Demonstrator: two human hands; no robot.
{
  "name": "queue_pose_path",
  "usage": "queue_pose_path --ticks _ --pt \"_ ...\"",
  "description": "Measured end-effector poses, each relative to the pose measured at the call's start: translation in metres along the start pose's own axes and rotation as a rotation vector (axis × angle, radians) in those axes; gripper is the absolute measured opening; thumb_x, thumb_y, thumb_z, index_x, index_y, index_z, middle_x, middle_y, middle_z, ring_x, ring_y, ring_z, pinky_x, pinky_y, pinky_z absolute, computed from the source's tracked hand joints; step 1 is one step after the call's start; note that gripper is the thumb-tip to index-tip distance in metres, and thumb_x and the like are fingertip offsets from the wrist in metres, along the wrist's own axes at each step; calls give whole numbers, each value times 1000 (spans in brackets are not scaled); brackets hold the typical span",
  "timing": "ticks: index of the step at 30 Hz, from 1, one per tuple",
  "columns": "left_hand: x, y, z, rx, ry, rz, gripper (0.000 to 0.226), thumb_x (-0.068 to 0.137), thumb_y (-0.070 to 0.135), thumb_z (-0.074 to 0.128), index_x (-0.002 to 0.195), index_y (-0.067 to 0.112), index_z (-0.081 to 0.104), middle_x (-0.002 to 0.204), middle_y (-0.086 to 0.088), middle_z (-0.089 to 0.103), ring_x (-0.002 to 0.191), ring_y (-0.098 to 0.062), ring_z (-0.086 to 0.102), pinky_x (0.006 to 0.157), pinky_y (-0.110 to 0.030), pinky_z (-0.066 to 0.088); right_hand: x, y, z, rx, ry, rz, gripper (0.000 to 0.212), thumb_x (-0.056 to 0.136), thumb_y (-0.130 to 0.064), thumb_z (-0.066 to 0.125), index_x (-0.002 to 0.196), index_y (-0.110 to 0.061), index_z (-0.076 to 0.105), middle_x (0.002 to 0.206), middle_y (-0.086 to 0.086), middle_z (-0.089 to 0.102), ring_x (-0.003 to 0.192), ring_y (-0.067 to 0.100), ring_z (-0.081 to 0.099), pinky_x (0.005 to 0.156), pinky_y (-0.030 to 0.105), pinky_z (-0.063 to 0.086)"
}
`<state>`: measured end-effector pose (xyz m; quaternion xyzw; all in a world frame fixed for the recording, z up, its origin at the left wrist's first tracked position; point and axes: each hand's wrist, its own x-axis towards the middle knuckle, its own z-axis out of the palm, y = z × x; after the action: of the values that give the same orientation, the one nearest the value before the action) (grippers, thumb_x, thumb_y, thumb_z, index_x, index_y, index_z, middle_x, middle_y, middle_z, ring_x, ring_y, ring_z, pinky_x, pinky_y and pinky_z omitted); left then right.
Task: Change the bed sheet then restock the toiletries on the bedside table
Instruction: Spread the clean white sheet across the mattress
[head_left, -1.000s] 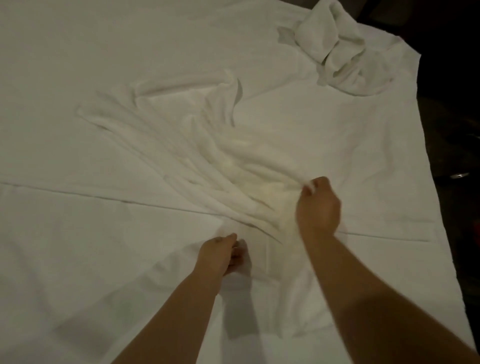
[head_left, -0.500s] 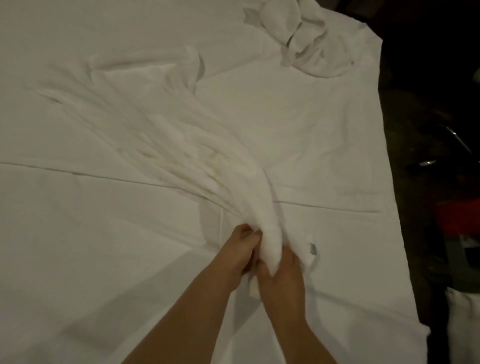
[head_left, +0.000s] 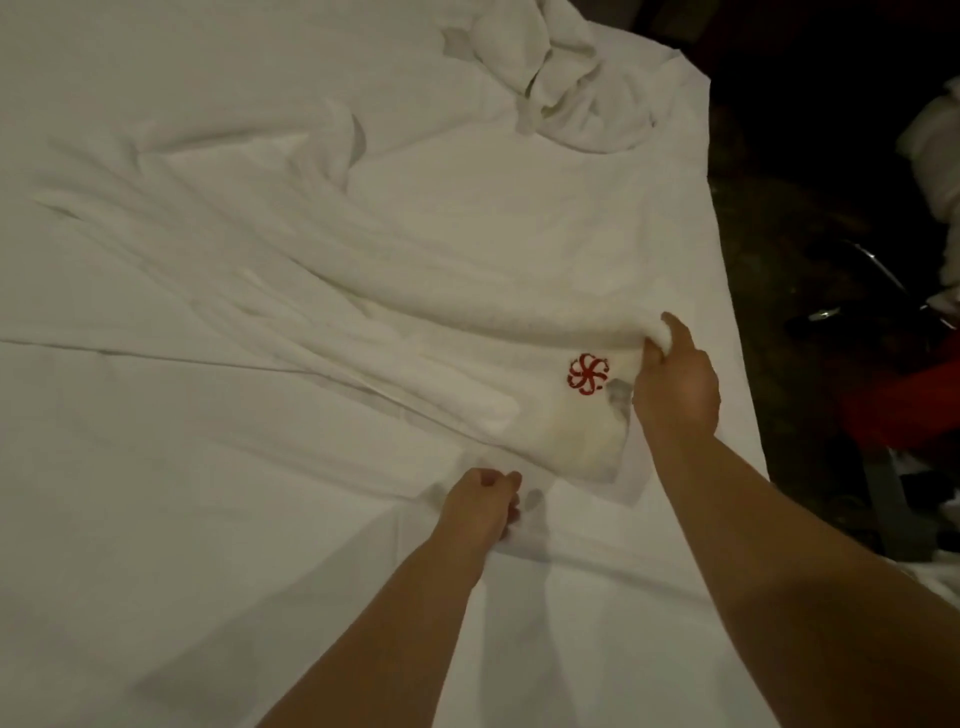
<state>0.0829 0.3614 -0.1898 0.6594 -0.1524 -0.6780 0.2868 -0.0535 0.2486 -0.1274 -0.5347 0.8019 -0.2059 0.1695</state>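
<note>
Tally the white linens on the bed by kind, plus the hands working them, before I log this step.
Flat sheet on the bed: 1
Cloth with red emblem, gripped by the right hand: 1
Crumpled bundle at the far corner: 1
Hands, including the left hand: 2
Total: 3 linens, 2 hands.

Past the bed's right edge you see a dark floor (head_left: 769, 249), dim and speckled, with most of the room beyond lost in shadow. To the right of your right hand stands something red (head_left: 904, 410), blurred. Above it a thin metal bar (head_left: 878, 267) catches a glint. Farther right, at the frame's edge, sits a pale bundle (head_left: 940, 156). Light is low and warm.
</note>
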Motion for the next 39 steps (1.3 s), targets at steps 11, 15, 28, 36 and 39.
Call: queue_pose_path --ticks 11,15,28,36,39 --pt "9 19 122 -707 227 212 87 80 13 73 145 32 18 126 0 54 103 -17 57 89 -37 49 66 79 -23 131 -131 -119 45 95 -2 44 138 -16 43 141 9 41 126 24 44 103 22 36" --pt "20 16 158 17 518 370 119 70 31 81 150 29 -8 153 -10 17 137 -29 33 107 -45 37 75 93 -11 294 -486 51 47 97 -24 49 142 -26 35 132 10 50 114 27 54 101 41 44" --pt "14 9 82 876 1053 686 17 83 15 56 96 9 64 143 -16 43 136 -38 32 106 -51 26 104 52 14 674 -749 484 15 88 -17 63 97 -6 64 117 16 63 104 30 60 96 46 47" --pt "-51 -96 -1 1268 745 581 31 73 26 34 75 17 64 83 -4 71 90 -20 69 97 -38 29 71 42 4 599 -781 540 5 88 -5 61 84 -6 58 104 16 56 76 25 53 79 36 47" --pt "-64 -113 -10 1216 806 541 19 75 19 36 71 19 55 56 5 59 57 -17 63 86 -42 46 60 45 6 588 -703 473 6 87 -7 63 85 -2 60 91 13 59 84 26 56 83 36 50"
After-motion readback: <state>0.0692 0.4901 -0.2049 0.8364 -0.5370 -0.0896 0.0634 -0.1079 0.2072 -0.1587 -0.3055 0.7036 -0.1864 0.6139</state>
